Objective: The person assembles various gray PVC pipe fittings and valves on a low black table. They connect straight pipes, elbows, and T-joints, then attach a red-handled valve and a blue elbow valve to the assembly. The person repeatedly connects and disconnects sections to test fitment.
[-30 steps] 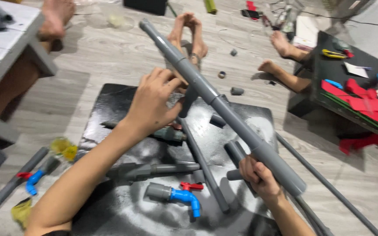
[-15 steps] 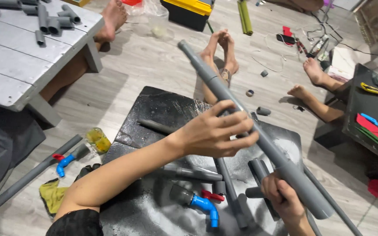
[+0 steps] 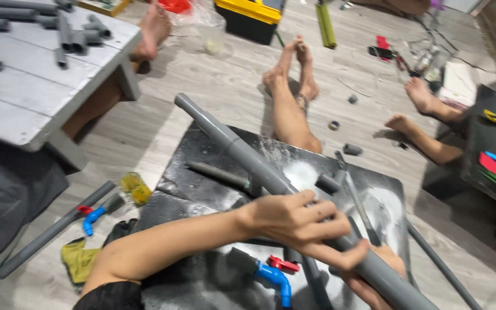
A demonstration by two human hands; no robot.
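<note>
A long grey plastic pipe [image 3: 231, 143] with a coupling joint slants from upper left to lower right above a black mat [image 3: 202, 155]. My left hand [image 3: 302, 224] wraps over the pipe near its lower part, fingers spread along it. My right hand [image 3: 374, 281] grips the same pipe from beneath at the bottom right, mostly hidden by the pipe. Under my left forearm lies a grey fitting with a blue elbow and red valve handle [image 3: 271, 272].
Short grey pipe pieces [image 3: 219, 173] and fittings lie on the mat. A grey table [image 3: 35, 86] with pipe offcuts stands at left. Other people's bare legs and feet [image 3: 291, 86] rest on the wooden floor. A yellow-black toolbox [image 3: 248, 17] is at the back; a long pipe [image 3: 53, 229] lies at left.
My left hand has slid down the pipe toward my right hand. The view has shifted, so the pipe and mat sit lower and further right.
</note>
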